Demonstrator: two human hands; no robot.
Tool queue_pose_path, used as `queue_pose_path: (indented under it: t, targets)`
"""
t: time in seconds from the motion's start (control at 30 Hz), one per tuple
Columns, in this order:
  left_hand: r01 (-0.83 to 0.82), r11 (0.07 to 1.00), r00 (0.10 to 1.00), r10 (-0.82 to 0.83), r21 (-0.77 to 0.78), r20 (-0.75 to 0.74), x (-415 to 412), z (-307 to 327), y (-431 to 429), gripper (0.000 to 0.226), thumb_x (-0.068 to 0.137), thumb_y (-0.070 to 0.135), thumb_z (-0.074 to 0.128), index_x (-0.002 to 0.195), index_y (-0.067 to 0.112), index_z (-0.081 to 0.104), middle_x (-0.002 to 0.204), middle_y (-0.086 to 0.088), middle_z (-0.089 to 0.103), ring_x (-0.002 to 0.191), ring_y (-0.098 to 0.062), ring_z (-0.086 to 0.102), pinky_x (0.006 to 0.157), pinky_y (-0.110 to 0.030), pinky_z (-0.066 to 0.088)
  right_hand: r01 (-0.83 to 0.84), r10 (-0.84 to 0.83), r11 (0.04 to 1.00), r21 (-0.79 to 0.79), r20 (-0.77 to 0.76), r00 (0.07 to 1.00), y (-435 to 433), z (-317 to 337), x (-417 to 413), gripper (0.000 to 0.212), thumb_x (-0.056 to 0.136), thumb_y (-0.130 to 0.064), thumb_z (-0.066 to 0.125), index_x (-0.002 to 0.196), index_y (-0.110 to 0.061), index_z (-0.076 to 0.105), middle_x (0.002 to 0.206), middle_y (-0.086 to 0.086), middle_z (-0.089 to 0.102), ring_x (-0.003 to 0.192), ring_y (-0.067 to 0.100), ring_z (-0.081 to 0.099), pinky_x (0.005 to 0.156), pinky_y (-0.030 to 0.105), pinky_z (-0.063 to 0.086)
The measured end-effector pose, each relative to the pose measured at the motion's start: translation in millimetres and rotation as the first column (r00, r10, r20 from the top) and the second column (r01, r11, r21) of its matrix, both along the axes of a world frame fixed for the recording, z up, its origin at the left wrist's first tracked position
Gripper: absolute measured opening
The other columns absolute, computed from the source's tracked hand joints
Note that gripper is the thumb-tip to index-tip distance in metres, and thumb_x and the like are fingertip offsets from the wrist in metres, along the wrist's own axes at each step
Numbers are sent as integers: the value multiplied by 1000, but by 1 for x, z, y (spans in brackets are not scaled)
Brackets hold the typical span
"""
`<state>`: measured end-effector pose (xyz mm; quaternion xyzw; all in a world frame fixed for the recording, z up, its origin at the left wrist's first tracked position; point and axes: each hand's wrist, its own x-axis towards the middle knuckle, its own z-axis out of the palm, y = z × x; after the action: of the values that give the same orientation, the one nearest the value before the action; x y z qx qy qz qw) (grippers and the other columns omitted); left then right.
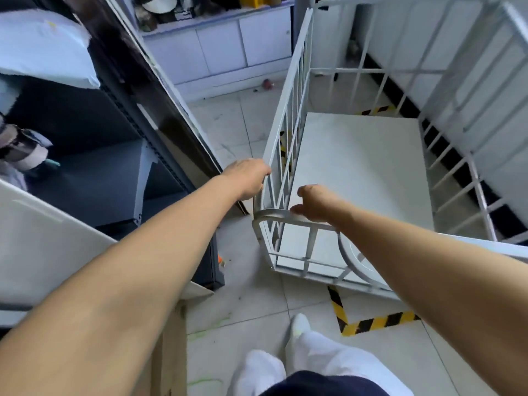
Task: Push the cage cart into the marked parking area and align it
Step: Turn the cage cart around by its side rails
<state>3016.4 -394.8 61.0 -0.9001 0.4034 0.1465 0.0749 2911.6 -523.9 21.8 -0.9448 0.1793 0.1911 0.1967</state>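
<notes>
A white metal cage cart (pixel 288 135) with barred sides and a flat white floor stands in front of me, close to the wall on the right. My left hand (pixel 248 178) is closed over the top rail of the cart's left side. My right hand (pixel 314 202) grips the curved top rail at the cart's near left corner. Yellow-and-black floor tape (pixel 371 322) marks a corner on the tiles just below the cart's near edge. More of the same tape shows through the bars on the left and beyond the cart's far end (pixel 378 110).
A dark shelving unit (pixel 160 130) with stored goods lines the left side, leaving a narrow tiled aisle (pixel 237 124). White cabinets (pixel 223 44) close off the far end. A cardboard box (pixel 171 338) sits at my lower left. My white-covered feet (pixel 300 355) stand behind the cart.
</notes>
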Motion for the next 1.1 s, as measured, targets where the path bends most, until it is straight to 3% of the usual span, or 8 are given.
queue_pose_path:
  t: [0.37,0.5,0.53,0.67,0.8,0.9,1.0,1.1]
  targets:
    - [352,929,935,-354,116,1,79,-56,-24,41,93,2,48,132,10,54,135,-8,51,125,-31,47,105,-39,38,211,-203,977,37,-160,966,10,-37,19,47,92,-37,57,128,-7,55,128,14,59,118,31,55,95,33,45]
    - [494,851,868,-495,181,-39,98,-80,-25,45,91,7,53,135,16,54,139,-4,49,129,-27,44,107,-38,35,306,-287,949,75,-197,937,20,-53,23,38,91,-38,57,107,-4,65,94,14,60,89,30,56,63,26,39]
    - [526,830,848,-527,186,-48,102,-85,-25,45,90,10,55,135,17,54,141,-4,48,132,-26,42,110,-38,32,334,-311,938,94,-201,929,24,-55,24,37,90,-39,59,101,-4,66,88,12,59,84,28,53,62,26,37]
    - [638,743,764,-643,203,-49,113,-95,-30,44,89,26,64,132,19,57,141,-1,51,138,-24,35,115,-37,28,386,-362,915,115,-187,913,32,-58,28,41,85,-44,63,101,-7,67,89,11,63,87,28,58,69,28,39]
    - [682,703,729,-676,202,-108,124,-105,-40,43,82,37,70,121,22,64,125,1,61,124,-23,44,105,-38,38,398,-377,912,101,-180,909,32,-63,26,42,87,-47,61,110,-12,63,108,12,66,105,32,58,75,27,37]
    - [713,673,701,-697,199,-152,132,-107,-41,47,82,35,71,127,26,60,131,5,57,130,-22,41,110,-40,34,393,-372,915,97,-177,911,31,-63,24,45,88,-48,59,117,-14,61,115,11,64,110,32,56,79,28,36]
    - [750,640,658,-747,170,-94,134,-108,-41,42,83,28,71,125,26,63,128,4,61,126,-20,47,110,-40,34,388,-368,917,93,-178,912,30,-63,23,46,88,-49,58,118,-14,60,117,11,64,110,31,55,80,28,37]
    - [757,636,649,-759,149,-60,130,-107,-42,38,85,22,70,122,24,65,125,4,64,127,-18,48,117,-36,23,382,-362,919,101,-173,916,28,-64,22,45,89,-49,57,117,-14,59,116,11,63,110,31,54,80,27,35]
